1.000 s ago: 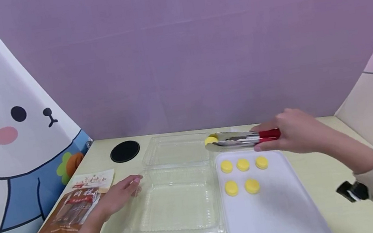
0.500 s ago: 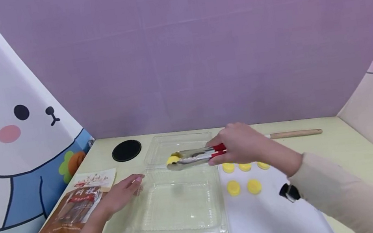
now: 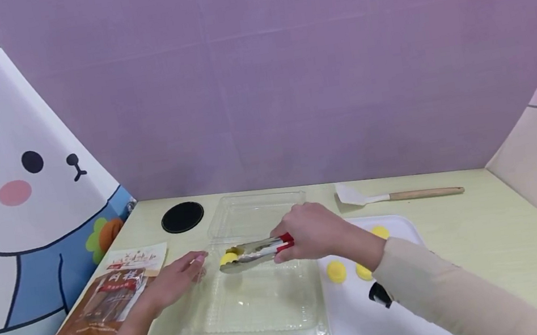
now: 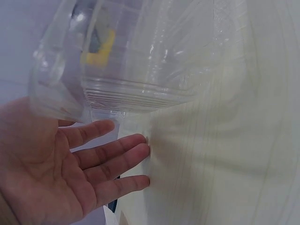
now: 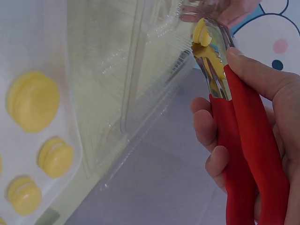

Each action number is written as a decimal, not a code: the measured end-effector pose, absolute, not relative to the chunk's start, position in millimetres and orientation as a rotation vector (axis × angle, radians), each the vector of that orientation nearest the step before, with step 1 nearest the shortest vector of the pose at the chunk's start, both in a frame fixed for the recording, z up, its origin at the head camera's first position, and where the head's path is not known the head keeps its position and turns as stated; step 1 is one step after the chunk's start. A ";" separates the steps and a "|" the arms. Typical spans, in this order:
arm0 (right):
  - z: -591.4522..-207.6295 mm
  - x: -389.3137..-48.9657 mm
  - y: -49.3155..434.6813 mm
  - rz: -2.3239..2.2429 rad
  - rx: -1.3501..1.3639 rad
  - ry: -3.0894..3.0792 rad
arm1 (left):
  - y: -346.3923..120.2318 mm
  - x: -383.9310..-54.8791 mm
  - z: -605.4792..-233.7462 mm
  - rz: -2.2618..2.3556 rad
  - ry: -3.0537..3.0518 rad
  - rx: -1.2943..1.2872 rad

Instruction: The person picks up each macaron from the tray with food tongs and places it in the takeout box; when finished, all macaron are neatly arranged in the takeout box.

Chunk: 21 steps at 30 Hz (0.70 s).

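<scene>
My right hand [image 3: 311, 233] grips the red handles of metal tongs [image 5: 246, 136]. Pinched in the tongs' tips is a yellow macaron [image 3: 228, 258], held over the back left part of a clear plastic container [image 3: 263, 311], whose lid [image 3: 234, 218] lies folded open behind it. At the container's left side is my left hand [image 3: 173, 281]; in the left wrist view its fingers [image 4: 117, 161] are nearly straight, beside the wall, and the thumb is mostly hidden. More yellow macarons [image 5: 33, 101] sit on a white tray [image 3: 361, 314] to the right, some covered by my right arm.
A brown and white food packet [image 3: 106, 299] lies left of my left hand. Behind it is a black round disc [image 3: 183, 217]. A white spatula with a wooden handle [image 3: 424, 193] lies behind the tray. A purple backdrop [image 3: 256, 77] rises at the table's back edge.
My right hand has carried the macaron in the tongs leftward from above the tray's back edge, across the lid, and then forward over the container. The spatula has come into sight. My left hand stays put.
</scene>
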State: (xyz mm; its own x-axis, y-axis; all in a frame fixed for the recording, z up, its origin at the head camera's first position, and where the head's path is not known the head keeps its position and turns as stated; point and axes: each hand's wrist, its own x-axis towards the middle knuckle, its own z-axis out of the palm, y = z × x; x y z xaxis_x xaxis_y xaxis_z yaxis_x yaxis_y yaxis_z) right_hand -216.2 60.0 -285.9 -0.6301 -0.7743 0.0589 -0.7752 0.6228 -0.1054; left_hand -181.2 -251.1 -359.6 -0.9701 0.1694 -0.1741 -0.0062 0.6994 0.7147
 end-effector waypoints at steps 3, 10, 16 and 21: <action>-292.3 -217.1 56.2 0.165 1.341 -2.826 | -251.8 -181.1 -359.9 1.133 2.680 0.131; -303.7 -217.1 48.8 0.160 1.345 -2.834 | -252.1 -181.1 -361.0 1.130 2.693 0.144; -311.6 -216.4 44.3 0.145 1.328 -2.848 | -252.0 -181.4 -360.8 1.135 2.687 0.149; -316.1 -215.9 41.2 0.124 1.326 -2.843 | -251.9 -181.0 -360.5 1.137 2.682 0.146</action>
State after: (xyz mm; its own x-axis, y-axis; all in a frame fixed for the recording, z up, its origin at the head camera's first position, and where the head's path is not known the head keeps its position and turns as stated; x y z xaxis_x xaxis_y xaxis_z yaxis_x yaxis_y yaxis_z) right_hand -215.9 41.2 -316.1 -0.6433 -0.7648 0.0353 -0.7649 0.6402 -0.0704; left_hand -181.0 -251.9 -360.5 -0.9698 0.1781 -0.1668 0.0040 0.6950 0.7190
